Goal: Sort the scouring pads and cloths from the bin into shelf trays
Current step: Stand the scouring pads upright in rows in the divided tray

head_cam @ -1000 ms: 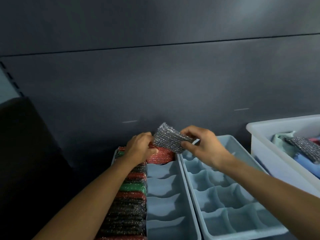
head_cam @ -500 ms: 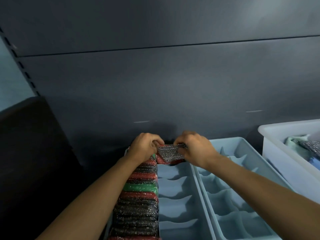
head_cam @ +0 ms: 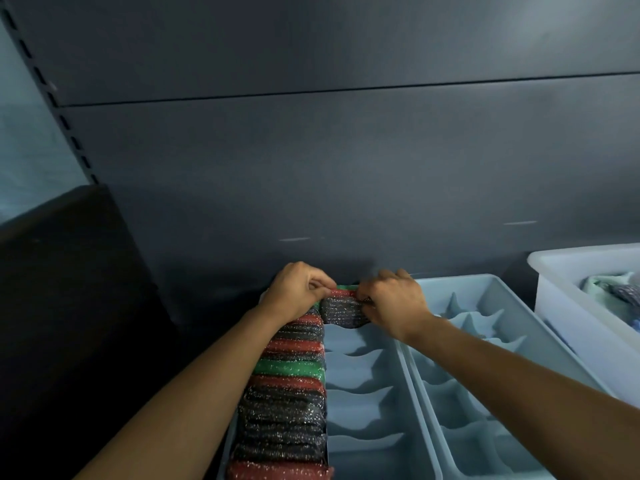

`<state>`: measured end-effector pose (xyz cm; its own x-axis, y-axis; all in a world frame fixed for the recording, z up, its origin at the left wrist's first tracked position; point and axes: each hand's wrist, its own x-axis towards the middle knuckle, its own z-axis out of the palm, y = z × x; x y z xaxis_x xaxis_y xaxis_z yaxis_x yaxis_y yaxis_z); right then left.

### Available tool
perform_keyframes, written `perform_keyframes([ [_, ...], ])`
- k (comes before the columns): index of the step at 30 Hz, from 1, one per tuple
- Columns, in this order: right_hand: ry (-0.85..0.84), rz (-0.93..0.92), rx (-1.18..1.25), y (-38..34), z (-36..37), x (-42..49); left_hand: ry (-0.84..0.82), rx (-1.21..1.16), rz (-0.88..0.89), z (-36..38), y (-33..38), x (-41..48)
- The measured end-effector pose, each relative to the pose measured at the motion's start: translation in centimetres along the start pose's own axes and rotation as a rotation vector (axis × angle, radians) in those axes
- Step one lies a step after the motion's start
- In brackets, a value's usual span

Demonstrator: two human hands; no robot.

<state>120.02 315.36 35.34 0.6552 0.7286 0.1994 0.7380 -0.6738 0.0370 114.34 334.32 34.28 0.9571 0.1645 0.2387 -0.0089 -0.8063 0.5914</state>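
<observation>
The left hand (head_cam: 298,289) and right hand (head_cam: 391,303) pinch the ends of the grey scouring pad (head_cam: 341,311), half-seated at the tray's (head_cam: 363,407) 12 o'clock end, where an uneven push could buckle it or dislodge the red pad (head_cam: 341,292) behind.

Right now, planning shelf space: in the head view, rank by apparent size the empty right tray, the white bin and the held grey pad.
1. right tray
2. white bin, cropped by the frame, so unsure against the tray
3. grey pad, smallest
</observation>
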Motion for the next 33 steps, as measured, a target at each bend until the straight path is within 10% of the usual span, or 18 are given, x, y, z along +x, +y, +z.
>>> perform_keyframes([
  [17, 0.125, 0.039, 0.442, 7.9, -2.7, -7.7, 0.124, -0.018, 0.097, 2.0, 10.5, -1.5],
  [27, 0.205, 0.420, 0.436, 25.6, -6.8, -18.0, -0.149, -0.267, 0.324, 14.1, 27.5, 1.8],
  [33, -0.006, 0.675, 0.276, 36.0, -6.6, -22.9, -0.305, -0.520, 0.124, 21.8, 34.0, 5.7],
])
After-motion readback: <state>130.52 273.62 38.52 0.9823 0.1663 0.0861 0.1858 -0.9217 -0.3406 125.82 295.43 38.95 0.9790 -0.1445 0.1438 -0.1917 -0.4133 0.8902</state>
